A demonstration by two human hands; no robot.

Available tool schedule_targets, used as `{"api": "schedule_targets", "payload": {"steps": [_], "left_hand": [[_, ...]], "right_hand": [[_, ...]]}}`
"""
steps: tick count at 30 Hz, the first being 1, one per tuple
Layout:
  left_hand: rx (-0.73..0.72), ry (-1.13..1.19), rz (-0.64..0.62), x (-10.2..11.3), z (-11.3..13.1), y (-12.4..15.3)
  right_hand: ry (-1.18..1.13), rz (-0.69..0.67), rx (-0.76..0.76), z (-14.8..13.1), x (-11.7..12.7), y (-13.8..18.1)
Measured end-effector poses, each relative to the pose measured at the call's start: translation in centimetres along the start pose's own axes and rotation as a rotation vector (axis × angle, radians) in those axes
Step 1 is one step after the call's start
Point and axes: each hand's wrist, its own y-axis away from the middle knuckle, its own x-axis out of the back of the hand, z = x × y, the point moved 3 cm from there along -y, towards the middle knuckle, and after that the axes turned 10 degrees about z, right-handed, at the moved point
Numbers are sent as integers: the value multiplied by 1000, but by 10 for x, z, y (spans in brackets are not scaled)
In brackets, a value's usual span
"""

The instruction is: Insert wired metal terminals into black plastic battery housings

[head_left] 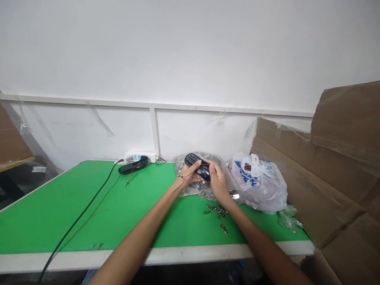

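A black oblong plastic casing (192, 158), with long slots along its upper part, is held between my two hands above the table. My left hand (189, 174) grips its left side, thumb on top and fingers beneath. My right hand (219, 181) is closed on its right end, the thumb pressing near a thin red wire (204, 164) that crosses the casing. Behind and under the hands lies a clear plastic bag (182, 160) of small parts. Several small metal pieces (218, 209) are scattered just below my right wrist.
A second black casing (133, 165) with loose wires leans by a white power strip (139, 157). A black cable (86, 213) runs across the green tabletop (65, 198). On the right stand a tied white plastic bag (264, 190) and tall cardboard (297, 174).
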Motion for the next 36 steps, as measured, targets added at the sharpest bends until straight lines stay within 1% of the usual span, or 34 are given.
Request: {"api": "schedule_targets", "payload": {"steps": [7, 13, 17, 21, 27, 30, 33, 36], "left_hand": [[10, -5, -6, 1, 0, 0], [-39, -23, 29, 0, -2, 0], [-67, 0, -8, -4, 0, 3], [-89, 38, -50, -7, 4, 8], [-143, 31, -31, -6, 5, 5], [-199, 2, -13, -3, 2, 0], [-271, -57, 7, -2, 0, 0], [-334, -134, 73, -2, 4, 7]], "right_hand": [[20, 10, 5, -2, 2, 0], [4, 4, 7, -1, 1, 2], [-39, 13, -20, -1, 2, 4], [-93, -14, -29, -5, 3, 5], [-109, -25, -16, -11, 3, 5], [-148, -39, -102, -9, 2, 4], [-250, -88, -302, -4, -2, 3], [-364, -118, -489, -1, -5, 1]]}}
